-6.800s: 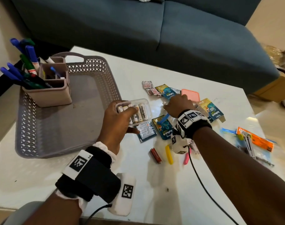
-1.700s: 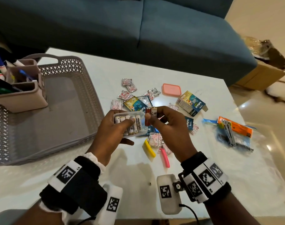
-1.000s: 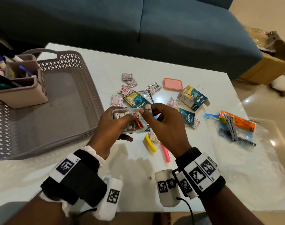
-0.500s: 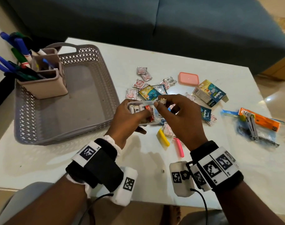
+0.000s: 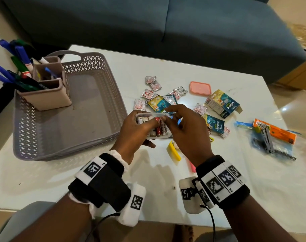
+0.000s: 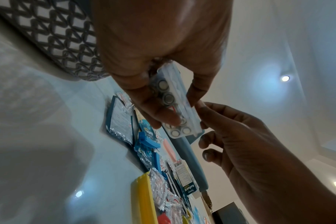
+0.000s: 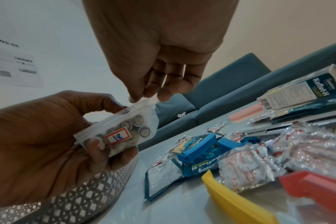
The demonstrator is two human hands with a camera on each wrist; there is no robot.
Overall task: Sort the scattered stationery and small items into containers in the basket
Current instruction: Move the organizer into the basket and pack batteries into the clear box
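Note:
My left hand [image 5: 140,128] holds a small clear plastic box [image 5: 164,136] of batteries just above the table, right of the grey basket [image 5: 103,67]. Several white batteries and a red one [image 5: 157,127] lie in it. My left thumb lies across the batteries. My right hand [image 5: 166,117] hovers over the box with loosely curled fingers, its thumb and forefinger tips touching the far rim. In the right wrist view the box [image 7: 136,121] carries a label reading 18 [image 7: 118,136]. In the left wrist view the box [image 6: 175,97] shows the battery ends.
A beige pen holder [image 5: 44,98] with markers stands in the basket's far left corner. Foil sachets [image 5: 149,93], a Koflet-H carton [image 5: 222,103], a pink lid [image 5: 200,88], yellow [image 5: 174,152] and blue [image 7: 196,150] clips lie scattered. A bag with an orange pack [image 5: 274,135] lies right.
The red battery that my right hand pinched is now lying in the box among the white ones. My right fingers have let it go and shifted to the box's rim.

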